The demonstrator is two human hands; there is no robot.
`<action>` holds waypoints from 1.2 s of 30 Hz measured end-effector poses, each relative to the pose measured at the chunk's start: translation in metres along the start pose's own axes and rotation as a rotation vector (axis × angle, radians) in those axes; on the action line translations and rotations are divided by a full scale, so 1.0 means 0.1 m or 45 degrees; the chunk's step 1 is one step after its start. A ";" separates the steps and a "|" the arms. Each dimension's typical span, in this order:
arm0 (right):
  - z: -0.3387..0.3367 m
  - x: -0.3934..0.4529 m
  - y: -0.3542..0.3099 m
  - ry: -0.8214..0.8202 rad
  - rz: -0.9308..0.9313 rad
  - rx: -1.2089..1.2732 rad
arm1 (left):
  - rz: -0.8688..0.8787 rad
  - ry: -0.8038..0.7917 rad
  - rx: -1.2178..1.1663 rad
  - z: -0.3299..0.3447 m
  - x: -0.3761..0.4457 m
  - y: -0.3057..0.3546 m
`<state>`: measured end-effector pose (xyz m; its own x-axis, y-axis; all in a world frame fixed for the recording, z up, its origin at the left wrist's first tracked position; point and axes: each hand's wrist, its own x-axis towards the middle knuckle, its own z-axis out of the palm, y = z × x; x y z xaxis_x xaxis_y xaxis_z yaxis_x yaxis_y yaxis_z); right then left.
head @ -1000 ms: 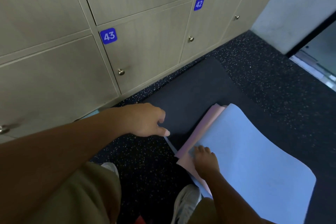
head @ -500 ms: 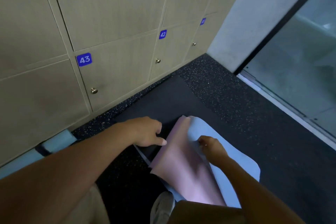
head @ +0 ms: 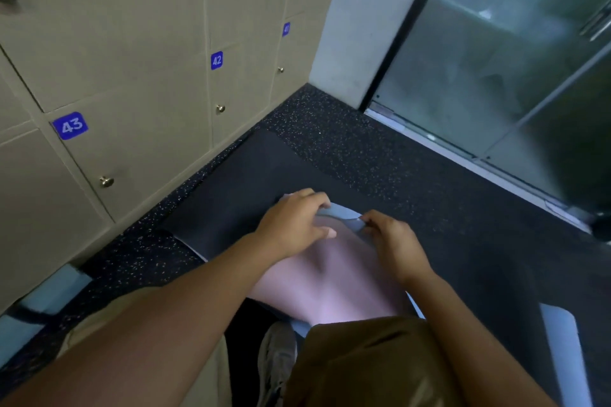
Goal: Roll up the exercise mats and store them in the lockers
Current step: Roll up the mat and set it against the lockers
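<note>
Two hands meet at the far end of a pink mat [head: 330,287] whose blue underside curls up at the edge: the left hand [head: 294,228] curls its fingers over that folded end, and the right hand [head: 391,241] pinches the blue lip beside it. The pink mat lies on a dark mat [head: 251,188] spread flat on the speckled floor [head: 347,145], just in front of the person's knees. Close on the left stands a wall of lockers [head: 132,43], all doors closed; three blue number plates are readable — 43 [head: 70,125], 42 [head: 216,60] and a smaller one too blurred to be sure of. Six round knobs show on the doors, one smeared at the left edge. At the foot of the lockers, lower left, a light blue rolled mat [head: 49,297] with a dark strap lies partly cut off by the frame. On the right a glass door [head: 512,59] and its floor track close the space. Both forearms and the khaki shorts [head: 363,363] hide the near end of the pink mat, and one shoe [head: 277,350] peeks between the legs. A pale blue edge at lower right is hard to identify.
</note>
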<state>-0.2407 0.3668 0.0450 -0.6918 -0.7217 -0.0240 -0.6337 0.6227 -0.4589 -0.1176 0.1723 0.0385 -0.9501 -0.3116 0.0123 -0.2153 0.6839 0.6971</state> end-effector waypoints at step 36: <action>0.17 0.24 -0.82 0.286 0.125 -0.239 | -0.451 0.935 -1.244 -0.34 0.34 0.11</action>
<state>-0.1996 0.2939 0.0671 -0.7987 -0.5835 0.1469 -0.5987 0.7461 -0.2913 -0.1445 0.1468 0.0706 -0.4594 -0.8817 -0.1077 0.1219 -0.1826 0.9756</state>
